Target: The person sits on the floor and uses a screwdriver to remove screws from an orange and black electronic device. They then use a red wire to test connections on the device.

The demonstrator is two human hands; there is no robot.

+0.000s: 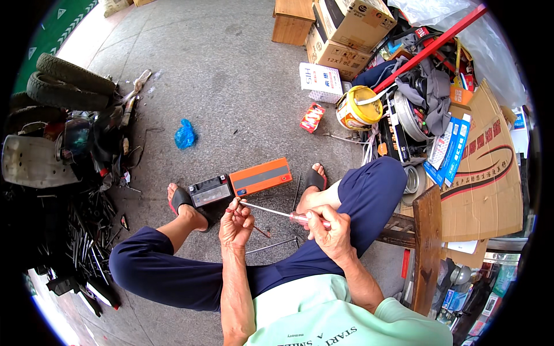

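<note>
My right hand (329, 226) grips a screwdriver (271, 211) by its clear reddish handle, the metal shaft pointing left. My left hand (235, 221) pinches something small at the shaft's tip; the item itself is too small to make out. Just beyond the hands, on the concrete floor between my feet, sits a small black battery (209, 191) beside an orange and grey box (261, 176). I sit on a low wooden stool (426, 242), knees spread, in dark blue trousers.
A dismantled scooter and stacked tyres (63, 83) lie at the left with scattered black parts. Cardboard boxes (346, 34), a yellow bucket (359, 107), a red pole (433, 46) and clutter fill the right. A blue bag (185, 135) and thin metal rods (271, 246) lie on the floor.
</note>
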